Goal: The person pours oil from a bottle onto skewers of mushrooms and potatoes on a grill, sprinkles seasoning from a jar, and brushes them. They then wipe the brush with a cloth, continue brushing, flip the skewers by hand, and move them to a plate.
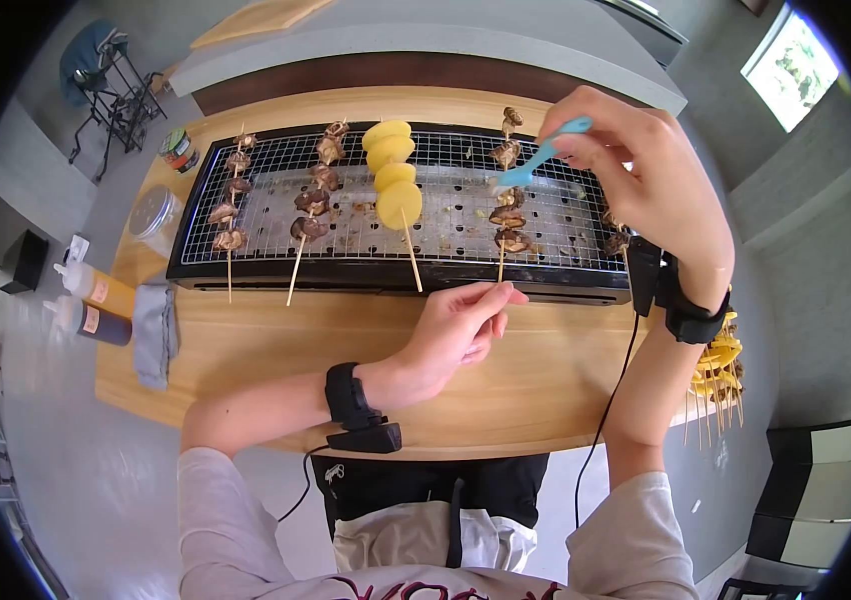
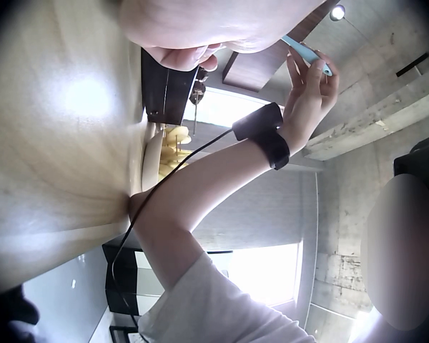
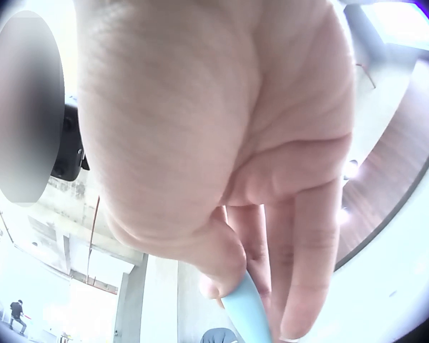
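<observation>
In the head view, my left hand (image 1: 454,338) pinches the lower end of a wooden stick at the front edge of a black grill (image 1: 326,274). That stick carries a mushroom skewer (image 1: 512,240) lying across the wire mesh. Over it, my right hand (image 1: 661,175) grips a light blue basting brush (image 1: 544,157) between thumb and fingers, its bristle end down at the mushrooms. The brush handle (image 3: 247,314) also shows between thumb and fingers in the right wrist view. Left of this skewer lies one of yellow potato slices (image 1: 399,205), and two more mushroom skewers (image 1: 312,203) lie further left.
Another mushroom skewer (image 1: 618,243) is partly hidden behind my right wrist. At left stand a jar (image 1: 156,215), a small can (image 1: 179,150), two sauce bottles (image 1: 96,320) and a folded grey cloth (image 1: 154,335). Several yellow skewers (image 1: 716,372) sit at the table's right edge. A cable (image 1: 606,425) hangs from my right wrist.
</observation>
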A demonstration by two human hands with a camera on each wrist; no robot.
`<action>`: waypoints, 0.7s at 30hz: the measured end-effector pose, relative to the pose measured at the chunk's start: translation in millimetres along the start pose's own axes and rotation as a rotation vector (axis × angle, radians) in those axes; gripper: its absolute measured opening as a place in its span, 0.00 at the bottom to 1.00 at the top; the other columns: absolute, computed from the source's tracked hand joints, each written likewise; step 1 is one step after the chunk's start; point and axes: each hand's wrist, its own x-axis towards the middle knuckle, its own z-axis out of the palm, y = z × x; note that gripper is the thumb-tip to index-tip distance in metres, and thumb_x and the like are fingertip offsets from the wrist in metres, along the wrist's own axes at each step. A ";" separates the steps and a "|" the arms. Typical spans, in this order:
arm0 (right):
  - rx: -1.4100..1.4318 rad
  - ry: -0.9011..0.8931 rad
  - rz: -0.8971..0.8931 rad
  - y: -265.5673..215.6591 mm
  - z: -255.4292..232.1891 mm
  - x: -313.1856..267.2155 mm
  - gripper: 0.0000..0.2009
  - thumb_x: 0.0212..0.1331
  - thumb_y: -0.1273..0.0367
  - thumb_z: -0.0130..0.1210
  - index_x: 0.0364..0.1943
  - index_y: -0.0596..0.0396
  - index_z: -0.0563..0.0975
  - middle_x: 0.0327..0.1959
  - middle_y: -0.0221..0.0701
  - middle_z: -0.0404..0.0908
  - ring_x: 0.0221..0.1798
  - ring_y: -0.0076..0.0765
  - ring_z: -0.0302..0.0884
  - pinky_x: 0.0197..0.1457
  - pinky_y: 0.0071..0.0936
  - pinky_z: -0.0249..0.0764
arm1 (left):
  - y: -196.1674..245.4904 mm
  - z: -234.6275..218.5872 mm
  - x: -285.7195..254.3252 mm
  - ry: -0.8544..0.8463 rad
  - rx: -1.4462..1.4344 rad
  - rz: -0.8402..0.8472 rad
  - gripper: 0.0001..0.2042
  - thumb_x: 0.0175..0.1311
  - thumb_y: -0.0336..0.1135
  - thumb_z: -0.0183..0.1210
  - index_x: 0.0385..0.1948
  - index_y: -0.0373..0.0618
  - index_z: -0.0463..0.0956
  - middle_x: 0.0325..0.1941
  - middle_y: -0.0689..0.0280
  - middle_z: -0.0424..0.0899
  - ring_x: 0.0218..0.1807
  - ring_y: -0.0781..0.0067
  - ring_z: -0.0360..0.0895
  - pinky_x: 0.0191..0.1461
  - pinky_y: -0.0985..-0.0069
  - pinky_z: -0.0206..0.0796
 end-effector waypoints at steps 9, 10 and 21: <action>-0.094 -0.041 0.092 -1.3 -14.2 -8.9 0.05 0.58 0.75 0.56 0.37 0.54 0.76 0.16 0.38 0.71 0.16 0.38 0.65 0.23 0.29 0.63 | 0.3 0.3 -0.9 -0.004 -0.004 0.010 0.15 0.74 0.43 0.49 0.44 0.40 0.78 0.22 0.75 0.70 0.16 0.92 0.53 0.18 0.88 0.42; -0.078 -0.021 0.088 -0.2 -13.9 -9.6 0.05 0.58 0.75 0.56 0.38 0.54 0.76 0.17 0.38 0.71 0.16 0.38 0.66 0.23 0.29 0.63 | 0.3 0.2 -1.0 -0.003 -0.004 0.011 0.15 0.74 0.43 0.49 0.44 0.40 0.78 0.22 0.75 0.70 0.16 0.92 0.53 0.18 0.88 0.42; -0.144 0.294 0.085 24.5 10.2 8.9 0.07 0.60 0.73 0.56 0.41 0.53 0.80 0.21 0.40 0.79 0.20 0.42 0.75 0.27 0.29 0.70 | 0.6 1.6 -1.0 0.002 0.019 0.004 0.15 0.75 0.43 0.47 0.44 0.40 0.77 0.22 0.75 0.69 0.15 0.92 0.52 0.18 0.87 0.42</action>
